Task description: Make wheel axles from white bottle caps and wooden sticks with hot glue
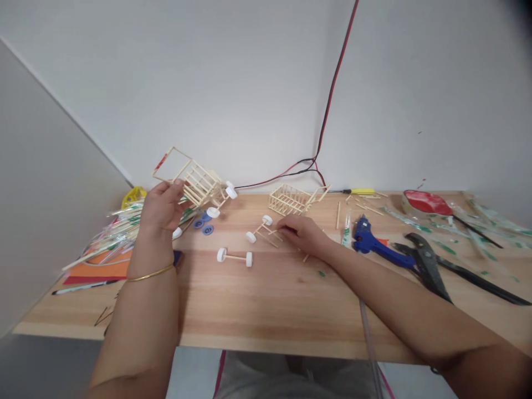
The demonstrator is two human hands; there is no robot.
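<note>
My left hand (164,205) is closed on a small cart model (201,185) built of thin wooden sticks, raised above the table and tilted. White cap-like wheels (230,191) sit at its right end. Low over the table, my right hand (302,234) is pinched at the sticks of a small wheeled frame (262,229), which has two white wheels; its fingertips partly hide the contact. A loose axle (235,257) with a white wheel on each end lies in front. Behind my right hand stands a second stick-built cart body (291,199).
Blue caps (208,229) lie near my left hand. Wrapped sticks (124,227), orange paper (97,267) and a pen (85,287) are at left. On the right are a blue glue gun (380,246), black-handled pliers (428,266), a screwdriver (361,192) and a red-topped container (428,203).
</note>
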